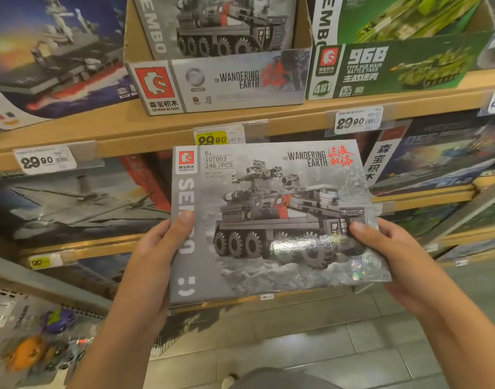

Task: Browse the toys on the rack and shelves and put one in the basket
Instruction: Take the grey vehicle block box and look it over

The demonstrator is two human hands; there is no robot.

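Both hands hold a grey Sembo "The Wandering Earth" building-block box (pixel 268 217) flat and face-up in front of the wooden shelves (pixel 167 122). The left hand (pixel 162 248) pinches its left edge with the thumb over the front, while the right hand (pixel 392 248) pinches its right edge likewise. On the upper shelf, a cardboard display carton (pixel 221 80) holds matching boxes, beside a green 96B battle tank carton (pixel 392 68).

View 1 of 1, head camera: worn on my head, wide-angle, facing forward and down at the wooden toy shelves (pixel 162 127) from close range; my forearms enter from the bottom edge, tiled floor (pixel 338 332) visible below the shelving.
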